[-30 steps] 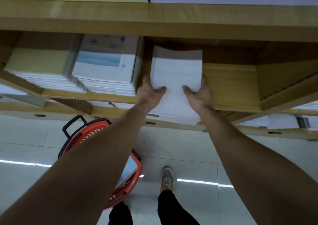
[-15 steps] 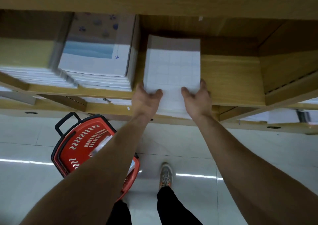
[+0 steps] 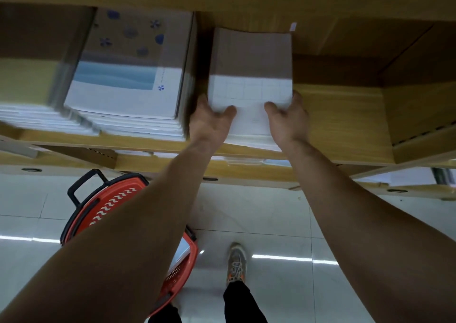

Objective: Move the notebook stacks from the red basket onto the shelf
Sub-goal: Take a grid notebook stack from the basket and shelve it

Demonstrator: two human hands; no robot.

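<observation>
Wooden shelf (image 3: 340, 120): fills the upper half of the frame, bare board at the right.
Tiled floor (image 3: 259, 211): pale and glossy, lower half.
Red basket (image 3: 108, 199): on the floor at lower left, partly behind the left forearm.
Flower-cover notebook stack (image 3: 128, 83): on the shelf, upper left.
Grid-cover notebook stack (image 3: 250, 76): on the shelf at upper centre, just right of the flower-cover stack.
Left hand (image 3: 209, 122): grips its near left corner, thumb on top.
Right hand (image 3: 288, 120): grips its near right corner, thumb on top.
</observation>
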